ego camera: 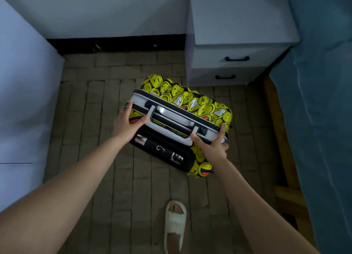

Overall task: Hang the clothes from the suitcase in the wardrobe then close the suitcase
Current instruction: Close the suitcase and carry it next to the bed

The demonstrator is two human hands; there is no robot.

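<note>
Centrally in the head view, a glossy hard-shell suitcase printed with yellow smiley faces stands on the brick-patterned floor. The left hand grips its left top corner, fingers curled over the grey rim; the right hand clasps the right corner beside the grey handle. A white two-drawer nightstand sits upper right.

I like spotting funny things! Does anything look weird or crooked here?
Not much. The smiley suitcase stands upright but turned at an angle to the floor planks and nightstand. The left hand and right hand grip its top corners. Nothing looks spilled or broken.
</note>
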